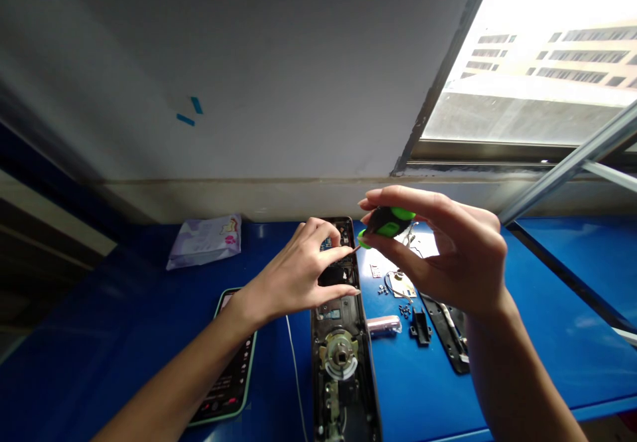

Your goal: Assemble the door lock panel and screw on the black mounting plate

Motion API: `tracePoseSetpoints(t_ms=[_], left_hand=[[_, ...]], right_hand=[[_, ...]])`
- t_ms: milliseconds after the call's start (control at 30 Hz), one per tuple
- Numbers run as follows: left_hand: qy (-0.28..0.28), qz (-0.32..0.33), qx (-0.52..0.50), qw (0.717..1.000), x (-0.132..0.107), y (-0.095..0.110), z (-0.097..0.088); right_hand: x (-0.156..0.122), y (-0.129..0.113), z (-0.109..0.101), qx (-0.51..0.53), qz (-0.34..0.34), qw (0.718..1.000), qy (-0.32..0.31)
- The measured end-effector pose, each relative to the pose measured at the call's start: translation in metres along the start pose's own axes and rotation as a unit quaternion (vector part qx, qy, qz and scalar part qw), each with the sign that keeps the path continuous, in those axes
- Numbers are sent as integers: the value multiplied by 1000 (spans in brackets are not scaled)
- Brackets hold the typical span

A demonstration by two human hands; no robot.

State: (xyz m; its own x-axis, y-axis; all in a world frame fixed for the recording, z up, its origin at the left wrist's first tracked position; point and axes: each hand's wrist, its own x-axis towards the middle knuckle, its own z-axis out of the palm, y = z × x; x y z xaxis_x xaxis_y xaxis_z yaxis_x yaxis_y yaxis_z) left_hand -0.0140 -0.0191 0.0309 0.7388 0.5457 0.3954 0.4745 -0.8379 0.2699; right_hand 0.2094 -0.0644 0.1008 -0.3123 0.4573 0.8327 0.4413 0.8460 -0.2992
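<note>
My right hand (442, 249) grips a black and green screwdriver (389, 223) by its handle, fingertips around it. The shaft slants down and left toward my left hand (303, 269). That hand lies over the upper part of a long, narrow black housing (343, 322), which looks like an opened door lock. Its thumb and index finger are spread, the index fingertip close to the screwdriver's tip. The exact contact of the tip is hidden. Lower in the housing sits a round metal hub (341, 356) with a square hole. Part of a blue circuit board shows under my left fingers.
Right of the housing lie small screws (405, 311), a small circuit board (401, 284), a wrapped cylinder (384, 326), a black bracket (421, 328) and a black cover plate (448, 332). At left are a phone (243, 382), a white cable (295, 369) and a purple-white packet (205, 241).
</note>
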Motion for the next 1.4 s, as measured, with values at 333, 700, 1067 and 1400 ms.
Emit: tracePoseSetpoints(t_ms=[333,700,1067,1400], left_hand=[[38,7,7,999,-1,-2,-4],[27,-80,-62,994,-2,-35,-1],[-19,-45,-97,994,-7,-43,-23],[-5,-20,-111,994,-7,-50,-18]], right_hand=[[4,7,5,-13,-54,998,4],[2,15,5,-2,-17,996,83],[2,33,0,-5,14,995,100],[0,26,0,37,-2,993,110]])
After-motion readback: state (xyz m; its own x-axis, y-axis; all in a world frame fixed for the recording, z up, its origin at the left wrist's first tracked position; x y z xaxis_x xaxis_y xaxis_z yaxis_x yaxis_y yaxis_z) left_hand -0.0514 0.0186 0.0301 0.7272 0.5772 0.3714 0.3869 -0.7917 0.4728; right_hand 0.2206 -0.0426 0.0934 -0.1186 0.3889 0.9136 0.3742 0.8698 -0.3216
